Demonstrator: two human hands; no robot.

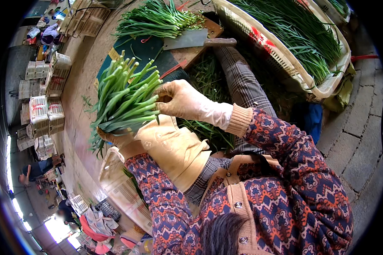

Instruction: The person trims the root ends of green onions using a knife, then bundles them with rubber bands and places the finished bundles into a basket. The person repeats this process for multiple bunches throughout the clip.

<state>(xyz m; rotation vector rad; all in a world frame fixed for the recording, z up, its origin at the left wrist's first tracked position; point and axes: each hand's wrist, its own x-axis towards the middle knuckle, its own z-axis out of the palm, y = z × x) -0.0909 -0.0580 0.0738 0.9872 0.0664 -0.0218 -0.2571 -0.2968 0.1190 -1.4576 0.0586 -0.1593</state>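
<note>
My left hand, in a soiled pale glove, is closed around the leafy lower part of a thick bunch of long green vegetables, which look like garlic greens. Their cut stalk ends point up and fan out. At the right side of the bunch is my right hand, also gloved, with thumb and fingers curled and the tips against the stalks; whether they grip any is unclear. Beyond the hands, a cleaver with a wooden handle lies on a board, beside another pile of greens.
A white plastic crate full of long greens stands at the upper right. Another crate is at the lower left, beside a yellow cloth over my lap. Loose leaves cover the ground near my leg. Stacked crates and other people are farther off.
</note>
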